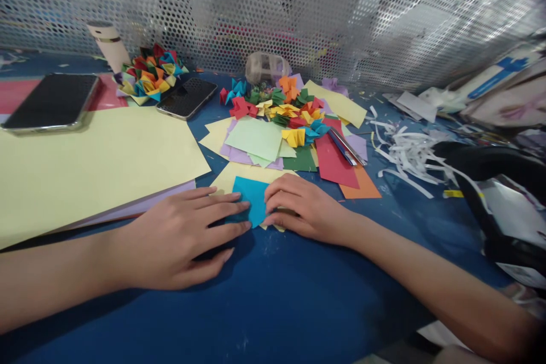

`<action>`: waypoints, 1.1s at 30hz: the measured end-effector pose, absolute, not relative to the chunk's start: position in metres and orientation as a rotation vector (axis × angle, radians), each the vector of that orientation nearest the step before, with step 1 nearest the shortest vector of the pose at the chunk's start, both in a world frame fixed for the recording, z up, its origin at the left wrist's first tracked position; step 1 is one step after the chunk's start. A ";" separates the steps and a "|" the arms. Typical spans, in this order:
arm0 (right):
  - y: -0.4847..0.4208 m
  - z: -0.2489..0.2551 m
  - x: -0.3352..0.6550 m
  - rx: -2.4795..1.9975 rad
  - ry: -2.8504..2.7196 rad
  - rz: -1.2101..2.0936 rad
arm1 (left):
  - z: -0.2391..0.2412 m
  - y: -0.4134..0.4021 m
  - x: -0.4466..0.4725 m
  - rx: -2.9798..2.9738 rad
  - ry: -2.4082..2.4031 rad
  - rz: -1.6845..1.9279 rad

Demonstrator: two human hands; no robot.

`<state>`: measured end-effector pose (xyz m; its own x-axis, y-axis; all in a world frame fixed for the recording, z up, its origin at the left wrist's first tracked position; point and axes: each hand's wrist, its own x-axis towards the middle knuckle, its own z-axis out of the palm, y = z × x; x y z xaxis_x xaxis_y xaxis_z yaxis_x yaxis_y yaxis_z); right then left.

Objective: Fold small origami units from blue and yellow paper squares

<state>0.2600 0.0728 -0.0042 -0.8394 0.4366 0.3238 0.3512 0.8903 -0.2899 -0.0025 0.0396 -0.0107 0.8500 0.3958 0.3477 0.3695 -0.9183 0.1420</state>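
Note:
A blue sheet of paper (252, 196) lies on a pale yellow sheet in front of me. My left hand (183, 233) is open, its spread fingertips resting on the paper's left part. From the right, my right hand (305, 207) has its fingers curled on the paper's right edge, which they partly hide. Just beyond are loose pale green sheets (256, 137) and a pile of folded paper pieces (284, 111) in several colours.
Large yellow sheets (106, 165) cover the left side, with a phone (53, 101) on them. Another phone (187, 98) lies by a folded-paper cluster (149, 77) and a pale cylinder (108, 45). Pens (344, 148) and paper strips (405, 148) lie right. Perforated metal (191, 5) stands behind.

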 end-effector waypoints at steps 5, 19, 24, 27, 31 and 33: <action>0.077 -0.003 0.265 -0.510 -2.711 0.343 | -0.013 0.039 -0.002 2.964 0.601 0.582; 0.070 -0.007 0.251 -0.973 -2.465 0.501 | -0.012 0.039 -0.002 2.934 0.497 0.634; 0.069 -0.009 0.249 -1.040 -2.383 0.522 | -0.013 0.039 -0.002 2.933 0.501 0.622; 0.069 -0.009 0.248 -1.059 -2.351 0.540 | -0.013 0.040 -0.002 2.936 0.500 0.611; 0.071 -0.009 0.249 -1.077 -2.352 0.556 | -0.012 0.040 -0.002 2.943 0.494 0.587; 0.072 -0.010 0.249 -1.077 -2.359 0.562 | -0.012 0.039 -0.002 2.952 0.503 0.557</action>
<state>0.2494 0.0724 -0.0099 -0.5732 0.7787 0.2551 0.5800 0.6055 -0.5450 -0.0024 0.0395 -0.0123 0.8788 0.3371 0.3377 0.3022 -0.9409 0.1528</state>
